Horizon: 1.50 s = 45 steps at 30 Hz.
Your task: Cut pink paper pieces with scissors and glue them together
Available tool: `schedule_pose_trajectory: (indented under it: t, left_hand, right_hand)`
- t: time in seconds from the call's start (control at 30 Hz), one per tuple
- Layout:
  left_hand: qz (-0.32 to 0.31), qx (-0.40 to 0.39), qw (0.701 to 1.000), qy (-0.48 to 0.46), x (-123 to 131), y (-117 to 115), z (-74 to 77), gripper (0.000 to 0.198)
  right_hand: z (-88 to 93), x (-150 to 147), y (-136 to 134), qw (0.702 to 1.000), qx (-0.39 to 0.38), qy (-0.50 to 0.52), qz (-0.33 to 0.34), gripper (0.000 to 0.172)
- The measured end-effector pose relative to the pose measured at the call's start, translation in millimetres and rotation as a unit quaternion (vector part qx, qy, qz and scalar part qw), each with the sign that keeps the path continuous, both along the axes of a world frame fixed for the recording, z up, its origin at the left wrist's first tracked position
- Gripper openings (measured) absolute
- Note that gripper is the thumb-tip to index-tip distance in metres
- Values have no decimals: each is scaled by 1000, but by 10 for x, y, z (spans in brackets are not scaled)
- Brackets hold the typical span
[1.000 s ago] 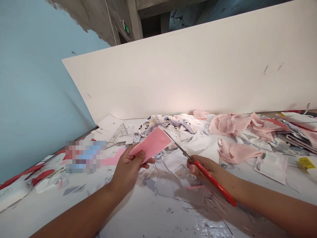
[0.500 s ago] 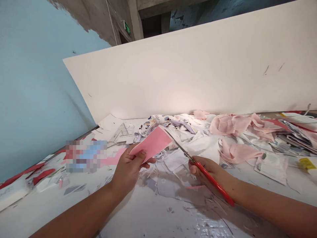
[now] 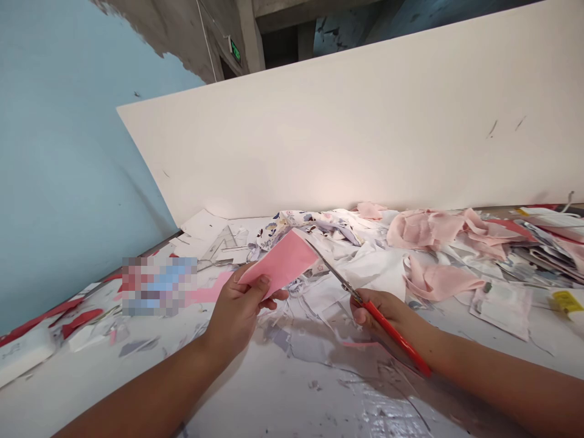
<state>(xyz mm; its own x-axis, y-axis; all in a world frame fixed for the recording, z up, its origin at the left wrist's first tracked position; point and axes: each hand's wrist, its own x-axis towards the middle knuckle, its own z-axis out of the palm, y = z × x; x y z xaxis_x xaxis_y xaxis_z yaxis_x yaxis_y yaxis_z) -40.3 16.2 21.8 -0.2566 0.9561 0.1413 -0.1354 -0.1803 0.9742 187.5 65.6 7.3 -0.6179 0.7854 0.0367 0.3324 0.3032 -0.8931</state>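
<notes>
My left hand (image 3: 237,307) pinches a pink piece of paper or fabric (image 3: 283,261) by its lower edge and holds it up over the table. My right hand (image 3: 387,313) is closed around red-handled scissors (image 3: 360,298). The metal blades point up and left, and their tips meet the right edge of the pink piece. Both forearms reach in from the bottom of the view.
The white table (image 3: 283,389) is strewn with paper scraps. Pink fabric pieces (image 3: 433,255) and floral fabric (image 3: 314,222) lie behind the hands. A clear set square (image 3: 221,240) lies at the left. A tall white board (image 3: 365,128) stands along the far edge.
The scissors and my right hand have edged slightly right and down; the pink piece stays held in about the same place.
</notes>
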Motion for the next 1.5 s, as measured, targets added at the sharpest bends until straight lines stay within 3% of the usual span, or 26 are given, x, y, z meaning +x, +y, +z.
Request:
schedule_pose_trajectory:
  t: [0.2,0.4,1.13,1.33,1.5]
  left_hand:
    - [-1,-2,1000,6,3,-3,5,30]
    - [-6,2,1000,-1,-5,-5,0,28]
    - [0,4,1000,-2,-4,-7,15,24]
    - [6,-3,1000,3,-5,-8,15,24]
    - [6,-8,1000,3,-4,-11,18,25]
  right_hand:
    - [-58,28,16,1000,4,6,7,31]
    - [-116,48,32,994,-107,32,1,30]
    - [-124,41,27,989,-144,19,-17,26]
    - [-43,77,23,997,-35,36,53,35]
    - [9,100,-18,995,-27,-13,90,38]
